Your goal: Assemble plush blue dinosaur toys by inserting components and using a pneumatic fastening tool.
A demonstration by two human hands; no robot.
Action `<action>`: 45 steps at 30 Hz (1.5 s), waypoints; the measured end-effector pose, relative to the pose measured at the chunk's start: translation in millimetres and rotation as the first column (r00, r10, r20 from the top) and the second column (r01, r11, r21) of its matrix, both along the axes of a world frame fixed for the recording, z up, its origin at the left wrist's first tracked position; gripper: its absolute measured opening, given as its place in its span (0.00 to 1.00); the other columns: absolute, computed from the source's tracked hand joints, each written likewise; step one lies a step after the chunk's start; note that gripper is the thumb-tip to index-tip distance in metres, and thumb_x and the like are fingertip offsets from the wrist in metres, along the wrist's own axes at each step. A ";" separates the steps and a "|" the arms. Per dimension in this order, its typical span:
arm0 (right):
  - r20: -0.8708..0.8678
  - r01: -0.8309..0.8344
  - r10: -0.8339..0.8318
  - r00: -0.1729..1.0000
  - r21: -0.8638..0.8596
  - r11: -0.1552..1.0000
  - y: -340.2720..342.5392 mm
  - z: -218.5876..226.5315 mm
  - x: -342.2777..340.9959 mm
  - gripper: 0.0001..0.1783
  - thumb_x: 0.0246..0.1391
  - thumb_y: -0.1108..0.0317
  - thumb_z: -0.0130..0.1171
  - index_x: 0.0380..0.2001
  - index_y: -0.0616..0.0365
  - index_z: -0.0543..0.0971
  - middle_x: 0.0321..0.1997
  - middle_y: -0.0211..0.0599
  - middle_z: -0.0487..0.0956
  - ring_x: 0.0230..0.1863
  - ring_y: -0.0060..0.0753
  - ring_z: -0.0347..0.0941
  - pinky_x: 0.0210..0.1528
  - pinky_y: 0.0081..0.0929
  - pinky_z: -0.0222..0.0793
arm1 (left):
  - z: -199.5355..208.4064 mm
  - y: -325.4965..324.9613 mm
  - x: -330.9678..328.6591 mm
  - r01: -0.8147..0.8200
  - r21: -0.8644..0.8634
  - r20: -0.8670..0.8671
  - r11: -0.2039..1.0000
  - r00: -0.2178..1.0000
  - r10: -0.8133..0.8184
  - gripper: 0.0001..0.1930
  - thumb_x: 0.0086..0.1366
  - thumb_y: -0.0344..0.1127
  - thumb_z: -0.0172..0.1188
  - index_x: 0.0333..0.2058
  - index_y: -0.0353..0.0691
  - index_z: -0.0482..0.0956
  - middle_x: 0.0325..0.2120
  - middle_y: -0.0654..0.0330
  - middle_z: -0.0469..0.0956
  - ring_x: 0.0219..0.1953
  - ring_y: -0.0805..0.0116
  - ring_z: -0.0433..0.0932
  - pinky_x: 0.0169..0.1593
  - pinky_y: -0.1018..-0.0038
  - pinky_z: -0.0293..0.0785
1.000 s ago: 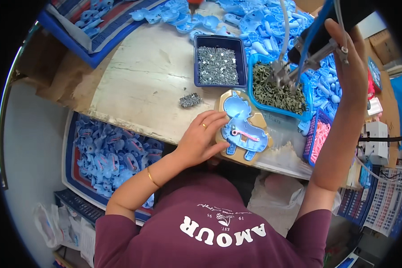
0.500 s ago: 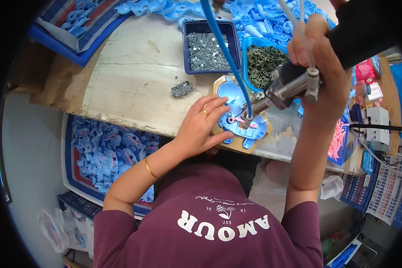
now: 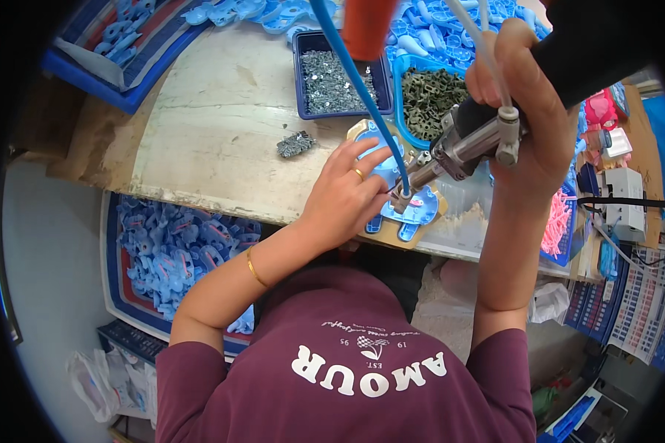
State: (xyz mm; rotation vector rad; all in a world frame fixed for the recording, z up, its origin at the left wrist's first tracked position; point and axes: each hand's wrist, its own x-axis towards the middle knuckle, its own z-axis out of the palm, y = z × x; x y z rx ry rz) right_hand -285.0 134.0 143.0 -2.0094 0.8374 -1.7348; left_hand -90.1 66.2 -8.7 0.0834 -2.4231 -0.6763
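Olive pieces [image 3: 430, 97] in turquoise tub [image 3: 397, 88] (tool [image 3: 462, 146] nearby), silvery bits [image 3: 334, 83] in bin [image 3: 338, 116]

Driver [image 3: 465, 145] came down — left hand [image 3: 347, 190] shifted closer.

A scuffed, cream-coloured desk [image 3: 214, 111] runs across the upper middle, evenly lit; brown, wooden-looking boarding [image 3: 89, 151] borders its left end; a plain, pale grey wall [image 3: 59, 236] fills the left side; a brown surface [image 3: 641, 151] shows at far right.
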 end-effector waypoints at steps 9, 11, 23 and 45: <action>0.290 0.305 -0.343 0.893 0.168 0.937 3.4 3.6 33.5 0.19 0.57 0.72 0.59 0.51 0.65 0.72 0.32 0.32 0.71 0.28 0.20 0.66 0.32 0.21 0.62 | 10.0 -10.7 11.8 0.024 0.016 0.134 1.000 0.991 -0.026 0.23 0.52 0.45 0.71 0.41 0.35 0.78 0.61 0.52 0.67 0.66 0.50 0.60 0.67 0.54 0.58; 0.090 0.166 -0.169 0.982 0.032 0.986 2.3 -8.1 16.2 0.09 0.64 0.75 0.49 0.42 0.64 0.78 0.35 0.35 0.67 0.29 0.24 0.62 0.33 0.25 0.59 | 11.2 -12.6 14.3 0.037 0.017 0.147 0.999 0.988 -0.039 0.25 0.52 0.47 0.71 0.42 0.35 0.77 0.61 0.51 0.67 0.66 0.49 0.59 0.67 0.54 0.58; 0.164 0.560 -0.630 0.759 0.331 0.760 8.6 -1.8 60.4 0.33 0.50 0.75 0.66 0.57 0.68 0.63 0.25 0.25 0.73 0.24 0.16 0.67 0.31 0.13 0.59 | -0.9 -7.7 15.3 0.060 -0.013 0.198 0.998 0.979 -0.056 0.31 0.53 0.47 0.71 0.51 0.35 0.73 0.62 0.50 0.66 0.66 0.48 0.60 0.66 0.54 0.59; -0.860 0.932 -0.486 -0.157 0.033 -0.360 69.4 -117.8 -215.8 0.17 0.51 0.52 0.63 0.37 0.54 0.80 0.36 0.47 0.84 0.39 0.53 0.81 0.39 0.50 0.76 | 158.6 -60.7 197.0 -0.329 -0.051 0.762 0.943 0.597 0.250 0.27 0.51 0.34 0.70 0.51 0.34 0.78 0.42 0.47 0.81 0.46 0.50 0.79 0.53 0.64 0.73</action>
